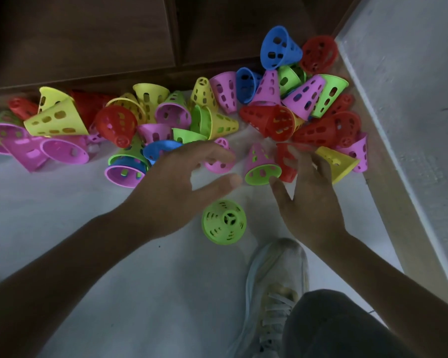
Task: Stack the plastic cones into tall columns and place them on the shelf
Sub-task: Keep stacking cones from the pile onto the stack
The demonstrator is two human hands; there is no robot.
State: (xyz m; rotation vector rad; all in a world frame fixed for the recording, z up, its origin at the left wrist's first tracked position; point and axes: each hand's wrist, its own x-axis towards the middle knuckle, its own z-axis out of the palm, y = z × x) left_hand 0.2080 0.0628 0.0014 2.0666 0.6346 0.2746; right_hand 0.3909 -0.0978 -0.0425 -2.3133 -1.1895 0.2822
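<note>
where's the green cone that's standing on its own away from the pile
In the head view, the green cone stands upright on the floor, centre frame, between the wrists and just ahead of the shoe.

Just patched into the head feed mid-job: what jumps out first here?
A jumble of bright plastic cones, red, pink, yellow, green and blue, lies scattered on the pale floor along a dark wooden shelf unit. Both hands reach toward it, open: the left hand over the middle, the right hand near a red cone. One green cone stands alone, upright, nearest the white sneaker.
</note>
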